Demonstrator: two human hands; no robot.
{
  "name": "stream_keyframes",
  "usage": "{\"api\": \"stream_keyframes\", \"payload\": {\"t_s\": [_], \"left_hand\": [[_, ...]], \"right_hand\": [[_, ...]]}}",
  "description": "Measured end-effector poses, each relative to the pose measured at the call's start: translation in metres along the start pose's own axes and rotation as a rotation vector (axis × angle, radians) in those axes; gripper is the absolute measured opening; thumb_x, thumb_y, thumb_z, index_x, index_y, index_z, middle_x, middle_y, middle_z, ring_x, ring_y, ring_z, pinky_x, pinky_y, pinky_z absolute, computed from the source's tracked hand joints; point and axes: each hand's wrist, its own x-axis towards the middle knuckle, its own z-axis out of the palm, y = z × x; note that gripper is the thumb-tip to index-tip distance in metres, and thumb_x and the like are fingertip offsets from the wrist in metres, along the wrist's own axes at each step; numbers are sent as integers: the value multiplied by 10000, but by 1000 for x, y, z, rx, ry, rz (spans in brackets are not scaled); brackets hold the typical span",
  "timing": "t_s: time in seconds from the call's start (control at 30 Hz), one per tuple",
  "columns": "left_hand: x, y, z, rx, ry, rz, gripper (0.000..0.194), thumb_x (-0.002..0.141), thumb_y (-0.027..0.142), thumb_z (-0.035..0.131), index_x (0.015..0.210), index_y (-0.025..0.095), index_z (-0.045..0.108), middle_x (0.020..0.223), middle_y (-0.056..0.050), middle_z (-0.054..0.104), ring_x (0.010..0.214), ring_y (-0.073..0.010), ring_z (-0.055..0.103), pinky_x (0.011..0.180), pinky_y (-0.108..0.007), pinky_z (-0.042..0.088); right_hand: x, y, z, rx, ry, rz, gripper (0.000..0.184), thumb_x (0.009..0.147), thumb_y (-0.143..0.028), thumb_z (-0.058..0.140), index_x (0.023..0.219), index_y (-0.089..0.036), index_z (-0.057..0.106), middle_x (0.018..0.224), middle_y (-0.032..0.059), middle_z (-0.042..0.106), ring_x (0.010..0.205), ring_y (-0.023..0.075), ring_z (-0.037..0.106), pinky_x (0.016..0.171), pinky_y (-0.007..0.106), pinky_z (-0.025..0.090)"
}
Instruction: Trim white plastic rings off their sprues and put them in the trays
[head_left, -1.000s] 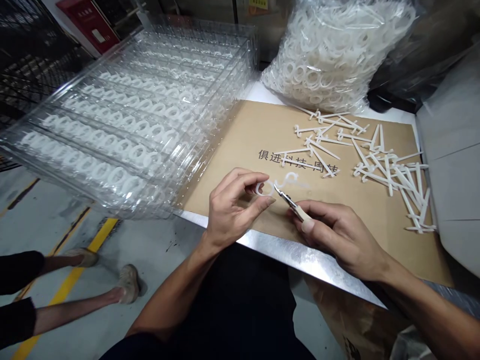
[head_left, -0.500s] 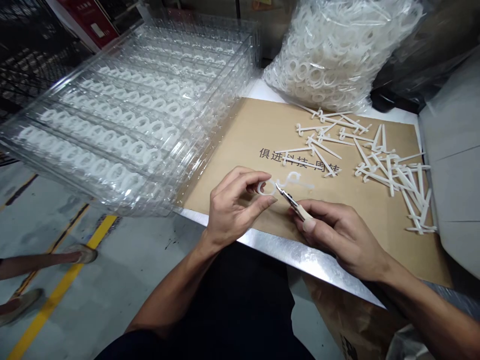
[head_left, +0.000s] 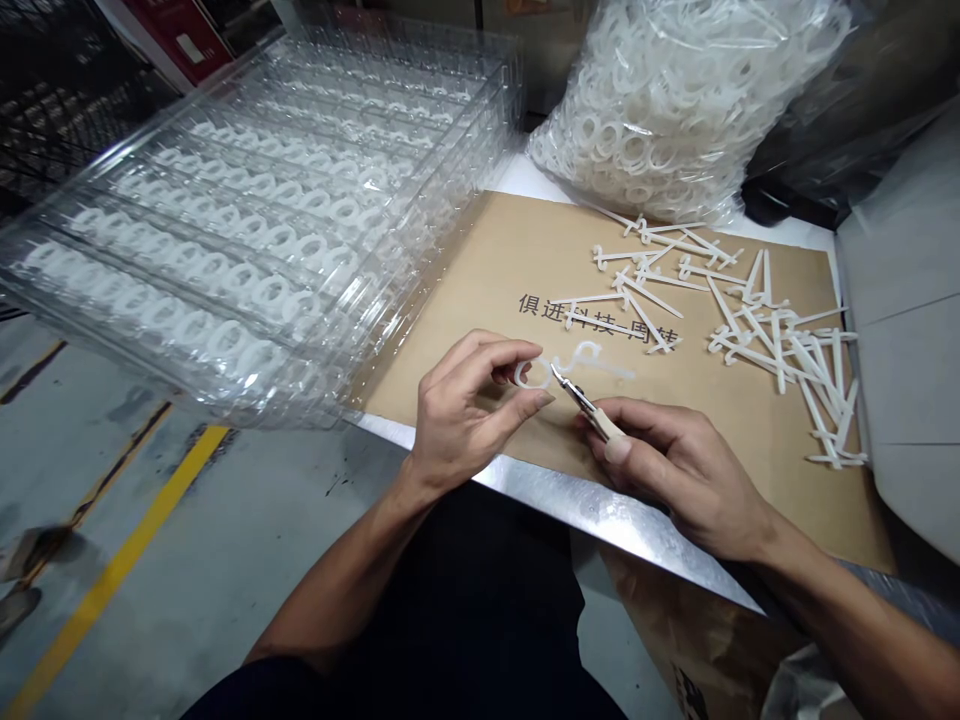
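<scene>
Pinched at its ring end, a translucent white plastic piece with a thin curled stem, above the brown cardboard sheet. Grasping this ring with thumb and fingers of the left hand; on its right side, pointing the stem roughly sideways, toward the person's right. Closed around small metal-tipped cutters with pale handle, the right hand, with tips just beside the join of ring and stem, slanting up-left. Nearer to the ring, the left hand; nearer to the stem, the cutters. Farther right, on the sheet, scattered white plastic sticks.
</scene>
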Motion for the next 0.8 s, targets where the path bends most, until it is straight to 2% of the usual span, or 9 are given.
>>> {"api": "stream_keyframes", "payload": {"t_s": [0.53,0.8], "left_hand": [[0,0,0,25,-5,0,332,874,335,821,1159,190,731,996,-49,687,825,-129,646,737,-267,551],[0,2,-1,32,-8,3,324,874,335,820,1148,184,735,987,-54,696,827,-130,653,746,-263,559]], "right_hand": [[0,-1,0,-23,-2,-5,216,1045,-365,545,993,-204,680,751,-13,549,638,133,484,573,270,385],[1,-6,1,-217,21,-77,228,1050,-307,494,940,-192,657,742,-9,572,650,146,510,609,292,386]]}}
